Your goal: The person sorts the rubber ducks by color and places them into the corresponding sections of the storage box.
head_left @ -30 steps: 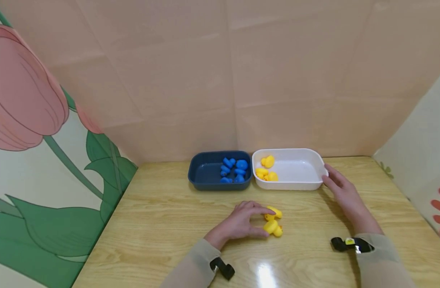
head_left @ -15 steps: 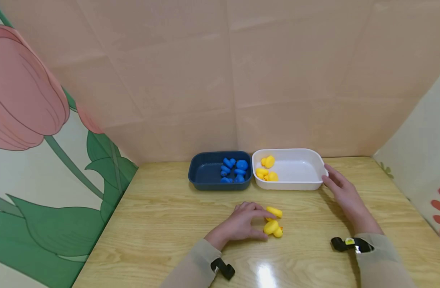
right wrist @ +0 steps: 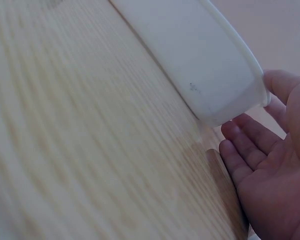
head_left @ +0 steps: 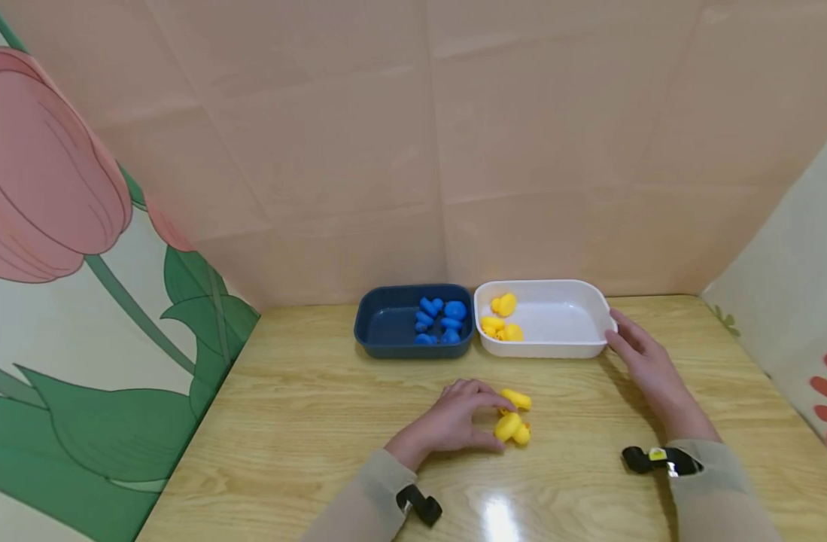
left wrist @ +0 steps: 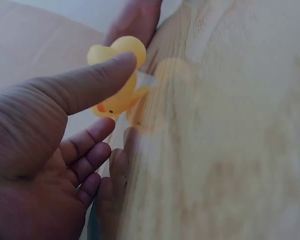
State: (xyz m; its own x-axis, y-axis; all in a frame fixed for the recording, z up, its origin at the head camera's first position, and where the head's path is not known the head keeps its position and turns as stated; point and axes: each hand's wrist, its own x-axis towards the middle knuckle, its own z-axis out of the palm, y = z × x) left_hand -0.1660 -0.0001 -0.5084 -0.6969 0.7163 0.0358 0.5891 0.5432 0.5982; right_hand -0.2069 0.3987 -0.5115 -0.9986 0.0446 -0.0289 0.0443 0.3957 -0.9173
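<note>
Two yellow rubber ducks lie close together on the wooden table. My left hand [head_left: 457,418] has its thumb and index finger on either side of the nearer duck [head_left: 508,427], pinching it low over the table. The farther duck [head_left: 518,399] is partly behind the index finger. In the left wrist view, the thumb [left wrist: 107,80] crosses in front of the yellow ducks, and the index finger is hidden. At the white tray's right end, my right hand [head_left: 646,369] rests its fairly straight fingers against the tray [right wrist: 200,60], thumb tip at the rim.
The white tray [head_left: 562,349] holds several yellow ducks [head_left: 503,304] at its left end. Beside it stands a dark blue tray [head_left: 386,351] with several blue ducks [head_left: 455,310] at its right end. A beige sheet [head_left: 318,173] hangs behind the table [head_left: 284,421].
The nearer duck turns slightly and shifts a little left between my left thumb and index finger. My right hand and both trays stay in place.
</note>
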